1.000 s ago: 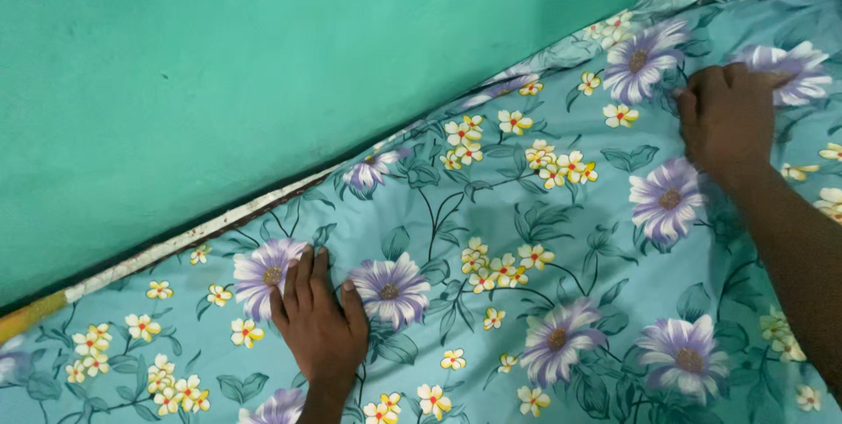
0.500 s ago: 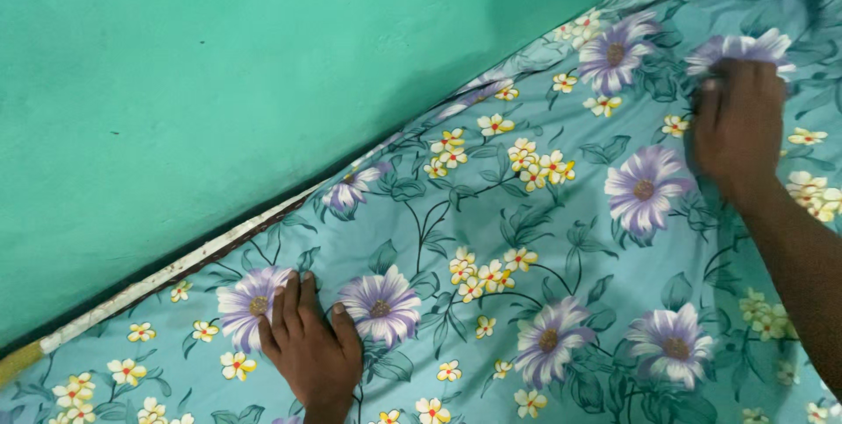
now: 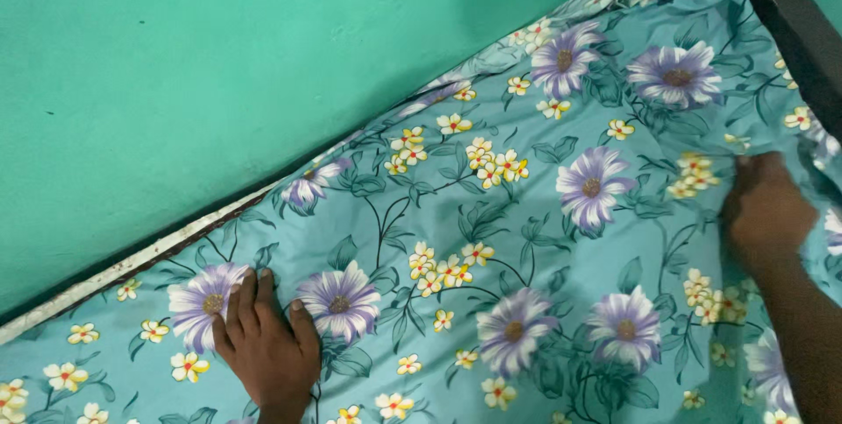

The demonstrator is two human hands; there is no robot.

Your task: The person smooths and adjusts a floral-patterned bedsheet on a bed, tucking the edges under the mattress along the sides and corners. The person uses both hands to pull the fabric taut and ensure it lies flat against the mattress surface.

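A light-blue bedsheet (image 3: 491, 213) printed with purple and yellow flowers covers a mattress set against a green wall. My left hand (image 3: 263, 349) lies flat on the sheet near the wall side, fingers together and pressing the cloth down. My right hand (image 3: 767, 209) rests on the sheet at the right, fingers curled toward a fold of cloth by the bed's edge. Whether it pinches the cloth is hidden by the back of the hand.
The green wall (image 3: 219, 64) runs diagonally along the sheet's far side. A strip of mattress edge (image 3: 149, 253) shows between wall and sheet at the left. A dark bed frame rail (image 3: 789, 12) crosses the top right corner.
My right hand has slid back along the sheet from the upper right toward me and lower in view. My left hand has stayed pressed on the same flower; the view shifted toward the bed's corner.
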